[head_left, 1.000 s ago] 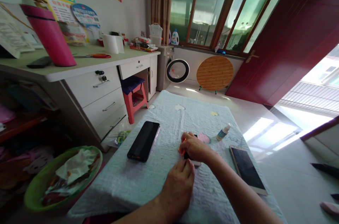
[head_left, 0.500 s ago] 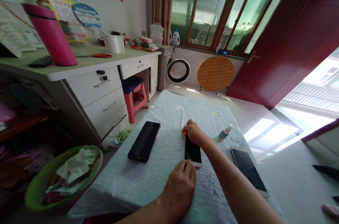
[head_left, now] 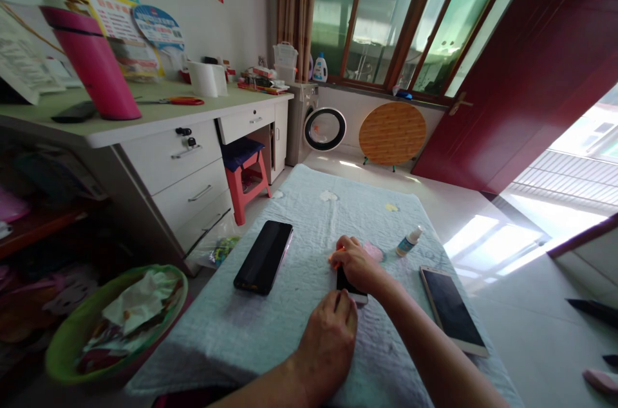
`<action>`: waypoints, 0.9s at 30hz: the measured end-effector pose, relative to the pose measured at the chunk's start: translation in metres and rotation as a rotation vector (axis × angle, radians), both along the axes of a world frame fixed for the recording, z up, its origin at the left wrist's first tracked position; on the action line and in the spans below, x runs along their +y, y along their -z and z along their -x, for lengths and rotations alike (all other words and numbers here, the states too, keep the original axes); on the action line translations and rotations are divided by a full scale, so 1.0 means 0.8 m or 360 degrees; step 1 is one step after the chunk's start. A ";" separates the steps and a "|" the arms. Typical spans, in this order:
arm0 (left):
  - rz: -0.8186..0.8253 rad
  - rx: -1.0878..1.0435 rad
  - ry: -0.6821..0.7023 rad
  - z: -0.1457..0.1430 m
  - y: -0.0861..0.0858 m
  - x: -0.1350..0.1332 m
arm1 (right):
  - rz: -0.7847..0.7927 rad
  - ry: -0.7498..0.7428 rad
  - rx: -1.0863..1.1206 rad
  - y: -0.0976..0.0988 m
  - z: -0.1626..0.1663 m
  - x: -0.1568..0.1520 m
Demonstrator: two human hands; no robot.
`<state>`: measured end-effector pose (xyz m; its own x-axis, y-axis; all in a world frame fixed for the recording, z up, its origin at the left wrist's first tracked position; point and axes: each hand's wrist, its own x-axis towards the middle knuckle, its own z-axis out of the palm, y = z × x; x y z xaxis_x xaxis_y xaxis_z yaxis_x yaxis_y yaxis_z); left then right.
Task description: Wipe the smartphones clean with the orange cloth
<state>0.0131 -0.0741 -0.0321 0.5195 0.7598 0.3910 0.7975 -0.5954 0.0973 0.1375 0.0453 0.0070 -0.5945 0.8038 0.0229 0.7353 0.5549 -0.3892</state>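
A smartphone with a dark screen and pale edge lies flat on the cloth-covered table, mostly hidden under my hands. My left hand is closed at its near left corner, fingers curled against the edge. Over the phone's upper part, my right hand pinches a small orange piece, perhaps a cloth, pressed to the screen's left side. A black smartphone lies to the left. On the right are a small spray bottle, standing upright, and another smartphone with a gold-white frame.
A light blue cloth covers the low table. Left of it stand a green basket with crumpled paper, a red stool and a white desk carrying a pink flask. Behind are a washing machine and a round wooden tabletop.
My right hand has slid toward me along the phone with the orange piece, covering more of the screen. A pink patch on the tablecloth now shows beside it. My left hand stays put.
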 end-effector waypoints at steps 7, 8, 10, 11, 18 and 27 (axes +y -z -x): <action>0.0030 -0.0117 0.0011 0.002 -0.003 0.002 | 0.0155 -0.0240 0.0028 -0.013 -0.005 -0.037; 0.0027 -0.0131 0.0015 0.003 -0.003 0.002 | 0.0167 -0.0258 0.0024 -0.014 -0.005 -0.038; 0.0031 -0.0143 0.0029 0.004 -0.002 0.002 | 0.0180 -0.0267 0.0012 -0.015 -0.004 -0.038; 0.0036 -0.0141 0.0036 0.005 -0.002 0.002 | 0.0182 -0.0265 0.0004 -0.015 -0.004 -0.036; 0.0028 -0.0045 0.0047 0.003 0.000 0.001 | 0.0082 -0.0115 -0.0047 -0.008 -0.002 0.007; -0.0037 -0.0022 -0.0011 0.000 0.007 0.001 | -0.0029 0.0172 -0.0013 0.007 -0.007 0.073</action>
<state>0.0131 -0.0732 -0.0373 0.5086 0.7540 0.4158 0.8005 -0.5919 0.0943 0.1432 0.1040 0.0011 -0.5045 0.8627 0.0338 0.7943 0.4792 -0.3734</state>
